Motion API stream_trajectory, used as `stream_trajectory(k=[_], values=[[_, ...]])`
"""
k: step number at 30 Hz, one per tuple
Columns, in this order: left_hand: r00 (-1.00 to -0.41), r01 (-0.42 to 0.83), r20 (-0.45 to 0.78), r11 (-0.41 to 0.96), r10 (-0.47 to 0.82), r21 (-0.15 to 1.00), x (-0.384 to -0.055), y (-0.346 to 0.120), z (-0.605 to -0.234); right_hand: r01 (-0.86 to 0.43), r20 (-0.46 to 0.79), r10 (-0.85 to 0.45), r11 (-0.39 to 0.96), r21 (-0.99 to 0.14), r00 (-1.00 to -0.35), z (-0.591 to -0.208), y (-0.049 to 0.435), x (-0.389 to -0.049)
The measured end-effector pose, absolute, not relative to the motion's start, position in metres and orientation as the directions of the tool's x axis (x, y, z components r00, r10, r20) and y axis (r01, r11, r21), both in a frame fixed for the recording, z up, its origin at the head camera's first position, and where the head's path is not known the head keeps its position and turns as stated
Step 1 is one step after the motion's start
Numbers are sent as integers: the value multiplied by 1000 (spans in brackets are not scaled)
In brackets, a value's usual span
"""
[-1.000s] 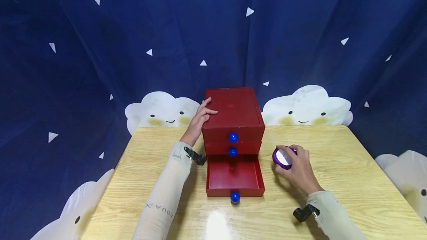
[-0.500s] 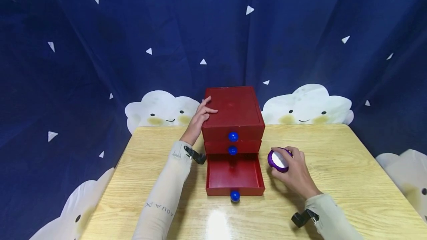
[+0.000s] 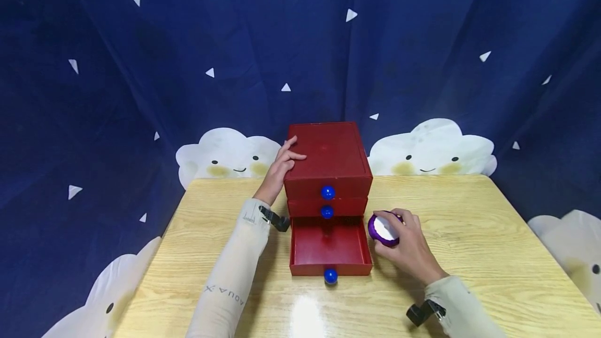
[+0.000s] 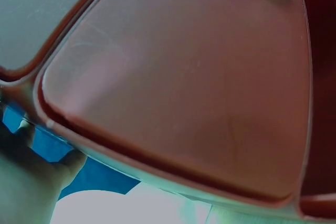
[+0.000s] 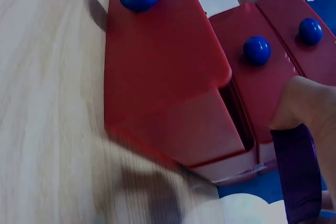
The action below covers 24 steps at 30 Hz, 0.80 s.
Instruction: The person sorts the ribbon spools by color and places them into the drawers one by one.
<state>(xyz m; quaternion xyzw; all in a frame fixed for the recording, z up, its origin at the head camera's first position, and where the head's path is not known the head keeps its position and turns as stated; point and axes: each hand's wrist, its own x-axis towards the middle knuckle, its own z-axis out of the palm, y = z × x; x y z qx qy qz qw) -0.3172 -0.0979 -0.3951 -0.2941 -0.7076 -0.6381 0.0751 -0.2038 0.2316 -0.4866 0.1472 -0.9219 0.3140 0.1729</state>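
A red drawer cabinet with blue round knobs stands at the table's middle. Its bottom drawer is pulled out and bare inside; the two drawers above are closed. My left hand rests on the cabinet's upper left edge, fingers spread over the top. Just right of the pulled-out drawer, my right hand grips a round purple thing with a white face between thumb and fingers. In the right wrist view the purple thing shows a shiny band; its exact kind is unclear.
The pale wooden table spreads out on both sides of the cabinet. A dark blue curtain with white triangles and smiling clouds hangs behind it. The drawer's blue knob juts toward the near side.
My right hand has moved left with the purple thing, bringing it close to the drawer's right side. My left hand has stayed on the cabinet.
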Motion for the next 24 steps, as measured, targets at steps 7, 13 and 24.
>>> stream_trajectory(k=[7, 13, 24], values=[[-824, 495, 466, 12, 323, 869, -317, -98, -394, -395, 391, -202, 762, -513, -898, -484, 220, -199], [-818, 504, 476, 5, 322, 863, -318, -99, -395, -423, 374, -248, 743, -518, -894, -485, 210, -197], [-815, 508, 481, -1, 323, 861, -318, -99, -396, -472, 374, -311, 727, -499, -874, -486, 196, -196]])
